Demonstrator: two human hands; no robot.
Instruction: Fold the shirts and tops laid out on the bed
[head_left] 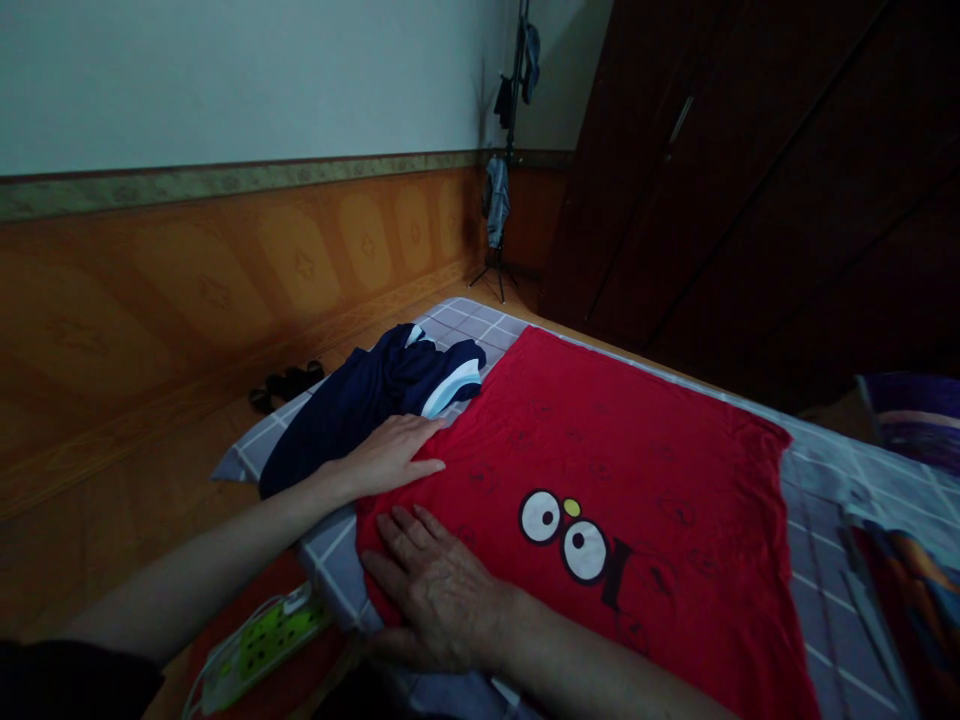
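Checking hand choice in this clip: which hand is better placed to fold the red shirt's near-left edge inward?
Probably the right hand: it lies flat on the red shirt near that corner. The left hand rests higher along the edge, beside the navy garment.

navy garment (360, 400) crowds left, red shirt (637, 450) flat, open

The red shirt (637, 480) runs off the frame at 5 o'clock; the right hand (439, 590) hides its near edge.
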